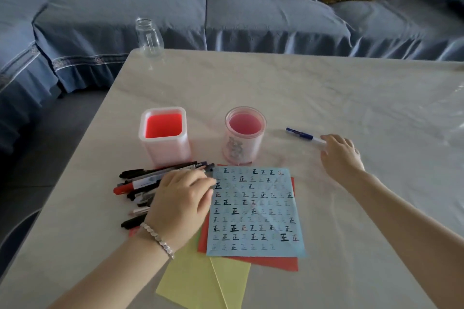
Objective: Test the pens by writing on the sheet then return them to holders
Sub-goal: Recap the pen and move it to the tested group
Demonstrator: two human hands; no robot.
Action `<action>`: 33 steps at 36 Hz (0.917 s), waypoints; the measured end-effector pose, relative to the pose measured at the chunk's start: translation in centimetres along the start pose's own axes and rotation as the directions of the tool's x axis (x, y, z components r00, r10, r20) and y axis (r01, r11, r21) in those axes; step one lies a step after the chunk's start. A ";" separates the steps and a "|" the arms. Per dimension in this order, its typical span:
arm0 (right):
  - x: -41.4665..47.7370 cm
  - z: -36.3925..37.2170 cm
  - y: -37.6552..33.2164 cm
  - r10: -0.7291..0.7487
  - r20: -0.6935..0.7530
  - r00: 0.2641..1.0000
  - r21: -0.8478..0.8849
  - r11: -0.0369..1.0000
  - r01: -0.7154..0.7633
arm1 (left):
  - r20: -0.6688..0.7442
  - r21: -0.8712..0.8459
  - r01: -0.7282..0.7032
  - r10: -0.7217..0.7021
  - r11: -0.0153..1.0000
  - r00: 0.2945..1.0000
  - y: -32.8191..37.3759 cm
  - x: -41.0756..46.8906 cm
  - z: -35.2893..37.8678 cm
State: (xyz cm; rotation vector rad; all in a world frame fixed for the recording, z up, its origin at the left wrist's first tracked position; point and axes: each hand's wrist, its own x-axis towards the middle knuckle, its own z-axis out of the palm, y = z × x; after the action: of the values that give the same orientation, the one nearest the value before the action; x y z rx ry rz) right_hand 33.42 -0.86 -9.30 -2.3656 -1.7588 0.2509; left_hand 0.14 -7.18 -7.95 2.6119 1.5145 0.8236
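Behind sheet [254, 218] stand sq holder [165, 150], round holder [244, 149], bottle [149, 37].

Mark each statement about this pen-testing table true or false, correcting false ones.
1. The blue sheet lies on a red sheet. True.
2. Both holders are full of pens. False: no pens show in the square holder or the round holder.
3. The right hand touches the end of a blue pen lying on the table. True.
4. One hand holds a pen upright over the sheet. False: the left hand rests on a pile of pens beside it.
5. A bottle stands between the holders. False: the glass bottle stands at the table's far corner.
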 end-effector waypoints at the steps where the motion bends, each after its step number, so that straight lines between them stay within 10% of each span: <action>1: 0.4 0.1 0.3 0.019 0.027 0.999 -0.037 0.999 -0.018 | 0.027 -0.019 -0.008 0.008 1.000 1.000 0.5 0.1 0.0; 13: -3.9 0.7 -0.6 0.028 -0.124 0.992 0.207 0.978 -0.002 | 0.154 -0.202 0.054 -0.022 0.978 0.988 3.0 0.3 0.5; 27: -14.2 -6.9 -5.2 -0.393 -0.089 0.915 0.431 0.813 0.392 | 0.053 -0.232 -0.043 0.057 0.972 0.997 5.5 1.1 0.8; 33: -15.4 -6.0 -7.0 -0.111 0.195 0.975 0.974 0.137 -0.179 | 0.163 -0.369 0.017 0.047 0.929 0.985 5.8 -0.2 0.4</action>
State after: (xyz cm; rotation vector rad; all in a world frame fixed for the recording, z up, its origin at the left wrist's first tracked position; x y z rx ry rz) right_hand 23.98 -13.86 -1.34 -1.2879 -0.9045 1.2966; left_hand 4.91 -10.29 -6.87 2.3506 1.1647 0.7749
